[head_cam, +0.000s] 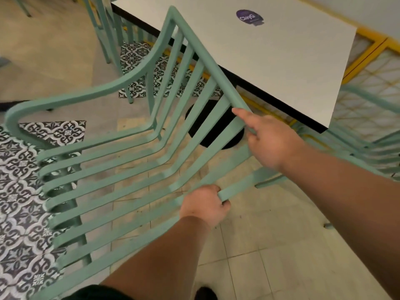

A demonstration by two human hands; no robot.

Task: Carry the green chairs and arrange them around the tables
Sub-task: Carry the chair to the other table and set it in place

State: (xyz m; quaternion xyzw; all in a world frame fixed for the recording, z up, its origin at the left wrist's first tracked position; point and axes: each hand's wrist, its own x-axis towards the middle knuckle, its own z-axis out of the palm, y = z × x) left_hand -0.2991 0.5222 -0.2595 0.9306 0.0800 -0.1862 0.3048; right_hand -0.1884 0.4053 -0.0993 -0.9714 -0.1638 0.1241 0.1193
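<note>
A green slatted metal chair (121, 169) fills the middle of the view, tilted, its backrest top against the near edge of a white table (270, 61). My right hand (270, 141) is wrapped around the lower end of the backrest's top rail, index finger stretched along it. My left hand (204, 205) is closed on the nearest seat slat. The chair's armrest (65, 100) curves off to the left. Whether the chair's legs touch the floor is hidden.
A black round table base (214, 124) stands under the table. More green chairs stand at the far left side of the table (108, 29) and at the right (368, 137). A yellow-framed lattice panel (372, 68) lines the wall. Patterned tiles (21, 191) cover the floor at left.
</note>
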